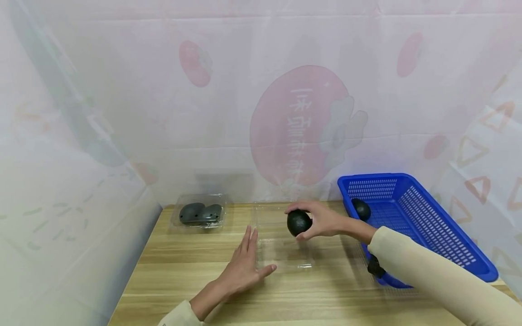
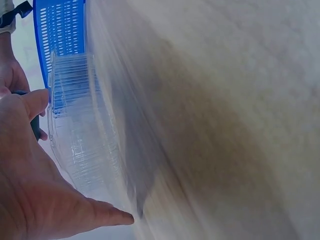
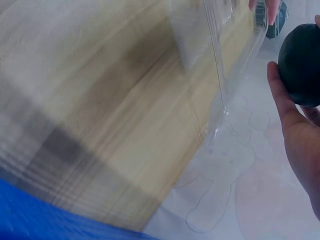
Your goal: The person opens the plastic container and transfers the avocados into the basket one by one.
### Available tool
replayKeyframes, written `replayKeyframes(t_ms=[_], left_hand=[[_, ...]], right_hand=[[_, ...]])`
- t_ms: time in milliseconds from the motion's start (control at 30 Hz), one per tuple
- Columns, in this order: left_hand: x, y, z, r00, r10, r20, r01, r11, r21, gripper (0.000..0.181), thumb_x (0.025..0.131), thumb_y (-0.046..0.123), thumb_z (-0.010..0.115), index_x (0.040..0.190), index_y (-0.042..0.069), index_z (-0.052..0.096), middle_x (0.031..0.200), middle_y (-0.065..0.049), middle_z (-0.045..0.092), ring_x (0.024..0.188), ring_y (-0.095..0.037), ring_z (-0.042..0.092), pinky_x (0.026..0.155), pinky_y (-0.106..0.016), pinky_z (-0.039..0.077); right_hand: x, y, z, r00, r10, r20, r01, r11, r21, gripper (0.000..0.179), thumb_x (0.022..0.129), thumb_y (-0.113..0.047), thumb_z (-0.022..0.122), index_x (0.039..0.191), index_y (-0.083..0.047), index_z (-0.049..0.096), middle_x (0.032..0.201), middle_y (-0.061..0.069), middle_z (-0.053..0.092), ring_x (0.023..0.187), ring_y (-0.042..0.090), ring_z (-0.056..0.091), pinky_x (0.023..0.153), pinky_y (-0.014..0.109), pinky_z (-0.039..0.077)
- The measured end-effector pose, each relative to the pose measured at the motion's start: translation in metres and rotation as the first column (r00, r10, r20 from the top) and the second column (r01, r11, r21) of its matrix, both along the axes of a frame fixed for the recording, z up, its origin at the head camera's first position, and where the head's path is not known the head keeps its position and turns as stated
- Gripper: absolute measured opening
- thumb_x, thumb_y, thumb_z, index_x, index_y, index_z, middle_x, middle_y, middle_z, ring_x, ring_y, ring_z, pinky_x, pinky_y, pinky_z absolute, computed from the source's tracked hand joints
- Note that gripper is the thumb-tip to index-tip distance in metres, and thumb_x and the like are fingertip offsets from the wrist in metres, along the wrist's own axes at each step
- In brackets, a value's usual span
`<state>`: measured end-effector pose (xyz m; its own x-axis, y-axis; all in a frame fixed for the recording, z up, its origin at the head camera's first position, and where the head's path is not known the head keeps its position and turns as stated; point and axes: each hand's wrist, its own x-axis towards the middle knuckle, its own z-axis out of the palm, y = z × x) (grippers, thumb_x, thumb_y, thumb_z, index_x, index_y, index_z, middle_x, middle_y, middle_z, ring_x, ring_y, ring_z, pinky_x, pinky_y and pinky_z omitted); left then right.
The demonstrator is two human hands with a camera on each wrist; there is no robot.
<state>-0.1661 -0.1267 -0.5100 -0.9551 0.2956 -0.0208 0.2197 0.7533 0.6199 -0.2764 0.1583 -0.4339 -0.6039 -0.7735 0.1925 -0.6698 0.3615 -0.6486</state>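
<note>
My right hand (image 1: 320, 220) holds a dark green avocado (image 1: 299, 222) over an opened clear plastic clamshell box (image 1: 283, 253), with thumb and fingers around the fruit's sides. In the right wrist view the same avocado (image 3: 301, 65) sits in the curled fingers. My left hand (image 1: 241, 267) is at the box's left side, thumb spread away from its straight fingers. The left wrist view shows that hand (image 2: 45, 170) alongside the clear box wall (image 2: 82, 135).
At the back left stands a clear box (image 1: 175, 222) with dark avocados (image 1: 200, 213) inside. A blue perforated basket (image 1: 444, 226) stands on the right, with another avocado (image 1: 360, 209) at its left wall. A printed cloth (image 1: 228, 113) hangs behind the wooden table (image 1: 163, 276).
</note>
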Motion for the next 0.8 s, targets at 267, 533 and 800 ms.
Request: replayKeyframes(t_ms=[267,533,800], left_hand=[[-0.004,-0.001,0.007,0.993,-0.022,-0.114,0.009,0.994,-0.111,0.106,0.098,0.059,0.067,0.170,0.004,0.013,0.177,-0.019,0.001,0.162,-0.041,0.010,0.126,-0.067,0.017],[-0.008,0.002,0.010,0.981,-0.076,-0.180,0.040,0.980,-0.197,0.099,0.098,0.064,0.063,0.168,0.006,0.025,0.177,-0.018,0.007,0.163,-0.037,0.010,0.127,-0.066,0.015],[-0.011,0.007,0.013,0.964,-0.142,-0.224,0.072,0.954,-0.292,0.100,0.098,0.067,0.061,0.169,0.007,0.026,0.177,-0.017,0.011,0.163,-0.038,0.013,0.127,-0.066,0.015]], right_hand=[[0.000,0.012,0.015,0.999,-0.041,0.023,0.041,0.999,0.021,0.069,0.082,-0.026,0.091,0.144,-0.016,0.063,0.146,0.009,0.062,0.127,0.031,0.061,0.089,0.043,0.058],[-0.003,0.028,0.023,0.997,-0.071,0.007,0.071,0.997,0.003,0.068,0.083,-0.027,0.092,0.144,-0.016,0.064,0.145,0.009,0.063,0.128,0.033,0.061,0.090,0.044,0.059],[-0.006,0.049,0.029,0.989,-0.147,0.016,0.148,0.989,-0.018,0.068,0.083,-0.023,0.092,0.144,-0.016,0.063,0.146,0.011,0.062,0.126,0.035,0.062,0.087,0.046,0.061]])
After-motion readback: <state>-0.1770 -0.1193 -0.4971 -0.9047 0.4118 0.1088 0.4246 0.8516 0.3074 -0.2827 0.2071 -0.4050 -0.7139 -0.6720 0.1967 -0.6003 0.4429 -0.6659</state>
